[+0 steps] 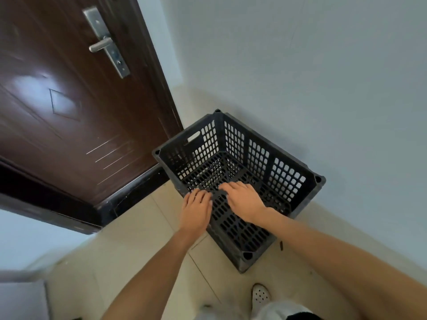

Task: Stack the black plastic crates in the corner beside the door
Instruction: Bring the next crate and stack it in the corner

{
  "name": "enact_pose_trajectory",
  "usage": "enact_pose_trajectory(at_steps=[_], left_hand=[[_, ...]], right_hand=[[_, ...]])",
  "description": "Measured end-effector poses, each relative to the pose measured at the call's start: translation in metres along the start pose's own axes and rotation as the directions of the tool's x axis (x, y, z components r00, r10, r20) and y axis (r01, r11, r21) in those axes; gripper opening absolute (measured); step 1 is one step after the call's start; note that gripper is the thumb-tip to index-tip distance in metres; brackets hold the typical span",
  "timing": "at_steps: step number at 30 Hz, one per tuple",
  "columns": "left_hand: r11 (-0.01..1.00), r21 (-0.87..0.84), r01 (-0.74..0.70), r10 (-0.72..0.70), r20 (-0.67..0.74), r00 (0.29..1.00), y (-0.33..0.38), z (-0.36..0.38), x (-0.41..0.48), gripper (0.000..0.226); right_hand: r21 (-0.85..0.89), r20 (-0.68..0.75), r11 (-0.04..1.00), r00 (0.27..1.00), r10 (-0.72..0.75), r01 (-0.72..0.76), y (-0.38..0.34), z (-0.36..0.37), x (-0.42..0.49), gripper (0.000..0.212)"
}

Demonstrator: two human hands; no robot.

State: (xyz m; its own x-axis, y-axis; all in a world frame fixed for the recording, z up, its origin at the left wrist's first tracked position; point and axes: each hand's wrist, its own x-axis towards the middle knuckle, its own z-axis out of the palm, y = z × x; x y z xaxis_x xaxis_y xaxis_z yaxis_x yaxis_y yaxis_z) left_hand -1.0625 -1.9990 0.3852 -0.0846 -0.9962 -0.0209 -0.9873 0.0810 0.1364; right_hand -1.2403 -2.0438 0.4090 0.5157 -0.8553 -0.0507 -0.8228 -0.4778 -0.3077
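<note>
Both hands on the near wall of a black crate

The left hand [196,210] and right hand [245,199] grip the rim of the crate [258,158], side by side; the door [76,100] is left of them.

Home entryway: brown door [69,100] with lever handle [100,45], tiled floor [143,245]
</note>
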Motion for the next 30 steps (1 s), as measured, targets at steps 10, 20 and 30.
enact_pose_trajectory(at_steps=[10, 20, 30], left_hand=[[0.997, -0.02, 0.079, -0.079, 0.014, 0.997, -0.145, -0.056, 0.105, 0.051], [0.983, -0.013, -0.181, 0.181, 0.132, 0.975, -0.201, -0.051, 0.231, 0.068], [0.955, -0.159, -0.249, 0.271, 0.136, 0.953, -0.168, -0.013, 0.295, 0.066]], right_hand=[[0.152, -0.088, 0.988, 0.996, 0.016, -0.003, -0.1, 0.013, 0.145, 0.052], [-0.046, -0.143, 0.979, 0.971, 0.189, -0.198, -0.086, 0.016, 0.304, 0.054], [-0.082, -0.066, 0.968, 0.97, 0.233, -0.238, -0.011, 0.028, 0.359, 0.053]])
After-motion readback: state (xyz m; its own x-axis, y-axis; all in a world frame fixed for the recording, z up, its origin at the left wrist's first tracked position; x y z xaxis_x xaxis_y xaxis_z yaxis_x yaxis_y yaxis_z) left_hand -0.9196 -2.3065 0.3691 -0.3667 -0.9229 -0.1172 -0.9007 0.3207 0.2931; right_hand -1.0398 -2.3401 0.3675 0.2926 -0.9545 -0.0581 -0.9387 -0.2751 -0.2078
